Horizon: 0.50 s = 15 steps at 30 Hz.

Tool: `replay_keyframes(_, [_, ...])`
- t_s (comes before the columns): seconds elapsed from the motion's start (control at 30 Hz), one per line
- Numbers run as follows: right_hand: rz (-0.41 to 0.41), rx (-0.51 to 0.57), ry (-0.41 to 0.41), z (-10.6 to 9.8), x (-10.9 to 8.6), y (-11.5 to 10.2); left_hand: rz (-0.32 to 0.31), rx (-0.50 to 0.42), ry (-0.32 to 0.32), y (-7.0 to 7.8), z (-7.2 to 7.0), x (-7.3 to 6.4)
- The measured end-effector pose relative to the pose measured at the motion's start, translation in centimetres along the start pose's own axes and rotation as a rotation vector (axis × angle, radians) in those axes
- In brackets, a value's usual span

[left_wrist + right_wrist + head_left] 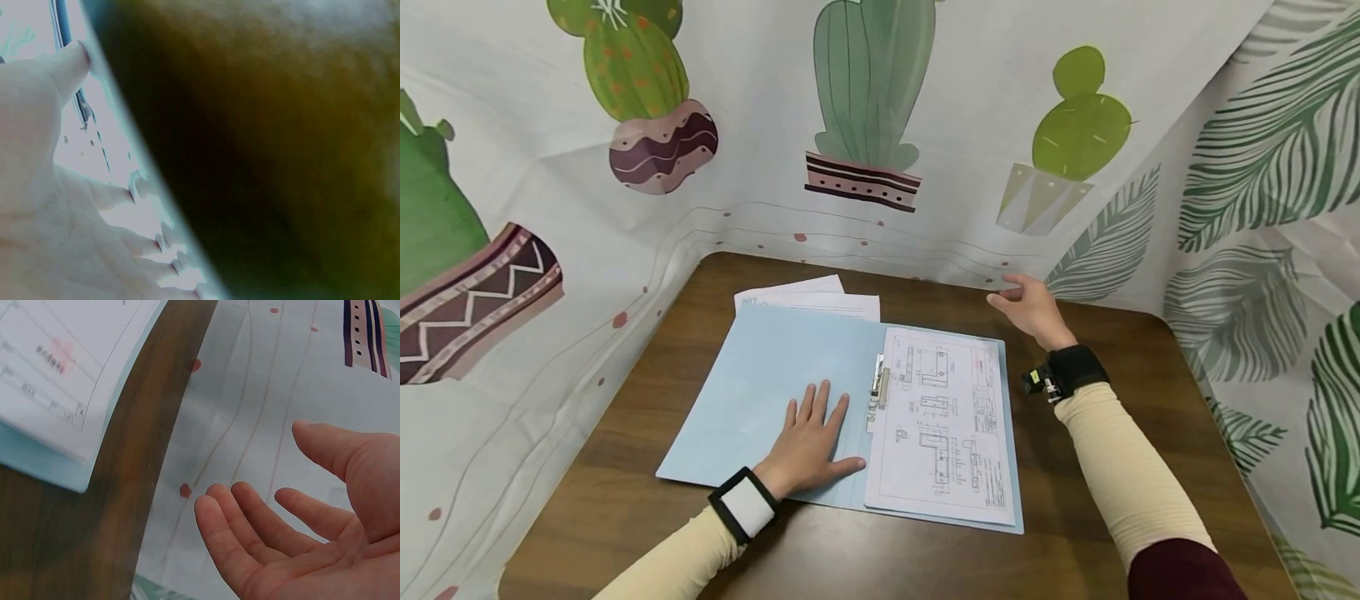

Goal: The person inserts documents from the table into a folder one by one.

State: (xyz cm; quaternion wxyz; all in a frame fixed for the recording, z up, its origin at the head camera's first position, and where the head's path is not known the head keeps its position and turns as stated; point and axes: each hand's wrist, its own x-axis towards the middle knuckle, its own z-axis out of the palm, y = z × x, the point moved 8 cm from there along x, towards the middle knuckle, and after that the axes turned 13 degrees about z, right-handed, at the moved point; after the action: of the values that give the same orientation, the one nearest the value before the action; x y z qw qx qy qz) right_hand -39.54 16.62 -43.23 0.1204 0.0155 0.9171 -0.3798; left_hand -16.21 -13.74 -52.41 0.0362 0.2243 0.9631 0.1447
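Resting flat on the left cover of the blue folder (752,358), my left grip (808,437) has its fingers spread and clasps nothing, the thumb pointing right toward the spine. My right grip (1030,310) is raised beyond the folder's far right corner, its fingers loosely bent around nothing — unloaded as well. The folder lies unfolded on the wooden counter (617,433), and the printed drawings (940,425) sit on its right half with their left edge at the metal clip (878,387); I cannot tell whether that clip is fastened. Loose papers (859,307) jut out past the far edge of the left cover, partly hidden by it. As I judge it, the step in hand is steadying the folder while the drawings are dealt with. To do that well, I should bear down evenly through the palm rather than the fingertips, so the cover neither lifts nor skids over those papers. The thumb is best kept clear of the clip, in case its metal pinches. If I bring the right side in, a low, light approach to the drawings' right edge should serve — thin sheets crease easily when pushed toward the clip.
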Motion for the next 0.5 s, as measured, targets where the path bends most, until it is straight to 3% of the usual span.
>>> replay_keyframes(0.5, [-0.005,0.149,-0.131,5.5,3.0,-3.3,-0.010,-0.007,-0.017,0.0,0.0,-0.1])
